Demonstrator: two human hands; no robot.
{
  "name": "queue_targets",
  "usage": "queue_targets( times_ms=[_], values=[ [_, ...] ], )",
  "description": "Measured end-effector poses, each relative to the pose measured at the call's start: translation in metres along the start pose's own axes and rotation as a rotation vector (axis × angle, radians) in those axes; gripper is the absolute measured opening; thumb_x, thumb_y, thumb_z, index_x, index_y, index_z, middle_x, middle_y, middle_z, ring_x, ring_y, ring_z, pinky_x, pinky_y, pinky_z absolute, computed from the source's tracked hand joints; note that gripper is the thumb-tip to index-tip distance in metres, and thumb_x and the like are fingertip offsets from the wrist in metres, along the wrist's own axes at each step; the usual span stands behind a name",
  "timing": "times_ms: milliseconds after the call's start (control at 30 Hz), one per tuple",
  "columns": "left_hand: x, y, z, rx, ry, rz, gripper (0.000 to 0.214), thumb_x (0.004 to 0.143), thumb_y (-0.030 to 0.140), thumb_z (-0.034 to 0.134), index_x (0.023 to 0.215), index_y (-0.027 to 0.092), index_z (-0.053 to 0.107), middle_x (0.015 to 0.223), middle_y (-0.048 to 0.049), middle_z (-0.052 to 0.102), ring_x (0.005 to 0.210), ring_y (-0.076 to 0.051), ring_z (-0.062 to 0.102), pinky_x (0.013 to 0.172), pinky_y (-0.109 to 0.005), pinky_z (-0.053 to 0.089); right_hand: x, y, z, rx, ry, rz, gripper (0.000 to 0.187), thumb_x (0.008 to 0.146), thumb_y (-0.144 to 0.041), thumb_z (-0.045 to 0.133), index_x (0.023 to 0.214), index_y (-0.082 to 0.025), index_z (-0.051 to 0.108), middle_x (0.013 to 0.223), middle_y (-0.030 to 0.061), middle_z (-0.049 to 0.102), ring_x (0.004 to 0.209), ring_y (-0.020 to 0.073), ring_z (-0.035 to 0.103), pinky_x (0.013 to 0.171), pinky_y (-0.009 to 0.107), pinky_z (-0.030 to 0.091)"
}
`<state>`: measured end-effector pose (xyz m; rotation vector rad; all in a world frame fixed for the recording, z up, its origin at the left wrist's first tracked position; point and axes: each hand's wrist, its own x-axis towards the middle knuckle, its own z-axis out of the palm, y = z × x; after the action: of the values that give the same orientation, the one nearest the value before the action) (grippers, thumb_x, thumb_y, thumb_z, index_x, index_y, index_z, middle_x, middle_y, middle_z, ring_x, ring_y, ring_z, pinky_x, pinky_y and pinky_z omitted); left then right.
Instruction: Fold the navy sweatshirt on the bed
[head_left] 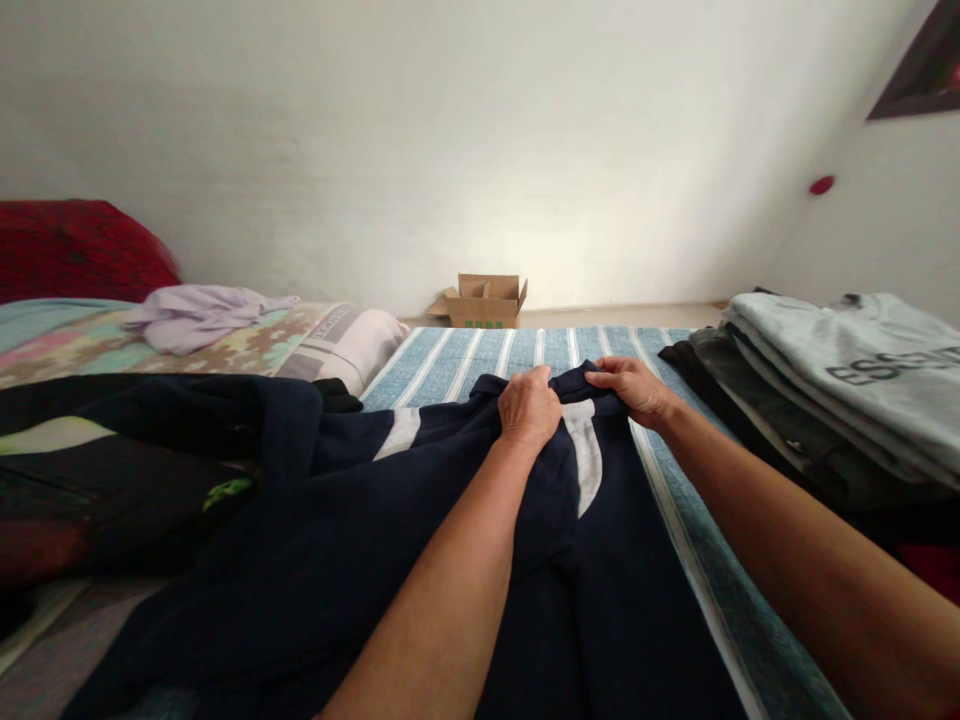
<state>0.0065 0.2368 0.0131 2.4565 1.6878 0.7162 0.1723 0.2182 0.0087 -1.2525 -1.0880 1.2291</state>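
Observation:
A dark navy garment (360,540) with white stripes lies spread over the bed in front of me. My left hand (529,405) is closed on its far edge, fingers curled into the fabric. My right hand (634,388) grips the same edge a little to the right, fingers pinched on the cloth. Both forearms reach out over the garment.
A striped blue bedcover (480,355) shows beyond the garment. A stack of folded clothes (840,390) sits at the right. Dark clothes (112,480) are piled at the left, with a lilac cloth (195,315) and red pillow (75,245) behind. A cardboard box (486,300) stands by the wall.

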Motion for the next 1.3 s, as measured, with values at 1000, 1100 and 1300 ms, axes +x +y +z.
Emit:
queue_targets(
  times_ms=[1000, 1100, 1300],
  values=[
    [-0.002, -0.004, 0.013, 0.005, -0.005, 0.06, 0.026, 0.081, 0.011, 0.047, 0.1, 0.019, 0.061, 0.095, -0.0067, 0.066, 0.094, -0.021, 0.058, 0.08, -0.027, 0.045, 0.004, -0.004, 0.017, -0.925, 0.362, -0.097, 0.017, 0.075, -0.017, 0.057, 0.092, -0.015, 0.062, 0.096, 0.0119, 0.064, 0.097, 0.0273, 0.056, 0.081, 0.037, 0.039],
    [-0.001, -0.005, 0.015, -0.029, 0.009, 0.053, 0.032, 0.078, 0.008, 0.047, 0.106, 0.018, 0.06, 0.099, -0.0075, 0.066, 0.097, -0.021, 0.058, 0.083, -0.028, 0.045, -0.014, -0.014, 0.036, -1.164, 0.434, -0.235, 0.024, 0.083, -0.021, 0.047, 0.104, -0.018, 0.059, 0.11, 0.0117, 0.059, 0.101, 0.0263, 0.054, 0.083, 0.036, 0.037],
    [0.003, -0.007, 0.012, -0.087, 0.067, 0.014, 0.038, 0.076, 0.006, 0.044, 0.108, 0.017, 0.061, 0.102, -0.0084, 0.067, 0.099, -0.021, 0.059, 0.085, -0.029, 0.044, -0.033, 0.015, 0.07, -1.469, 0.302, -0.293, 0.026, 0.09, -0.019, 0.036, 0.089, -0.018, 0.061, 0.092, 0.0075, 0.062, 0.089, 0.0208, 0.055, 0.073, 0.029, 0.037]
  ],
)
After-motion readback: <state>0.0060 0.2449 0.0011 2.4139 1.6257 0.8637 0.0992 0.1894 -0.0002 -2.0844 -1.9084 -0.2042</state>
